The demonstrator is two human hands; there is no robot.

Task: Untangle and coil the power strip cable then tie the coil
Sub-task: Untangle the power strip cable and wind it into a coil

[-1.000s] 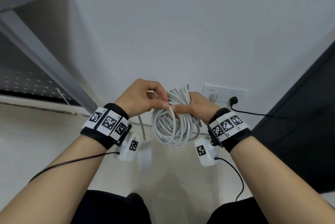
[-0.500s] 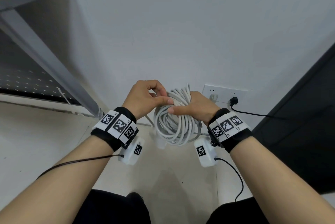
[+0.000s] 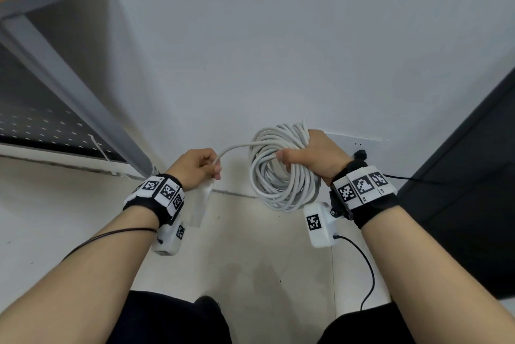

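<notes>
My right hand grips a coil of white power strip cable made of several loops, held upright in front of the wall. A single free strand runs from the top of the coil leftward to my left hand, which pinches it between curled fingers. Below my left hand hangs a blurred white block, likely the power strip body or plug. The two hands are apart, with the strand stretched between them.
A white wall outlet plate with a black plug sits behind my right hand. A grey desk leg slants at left. A dark cabinet stands at right. Pale floor tiles lie below.
My left hand has pulled away to the left, drawing one strand out from the coil. My right hand has lifted the coil slightly and keeps its grip.
</notes>
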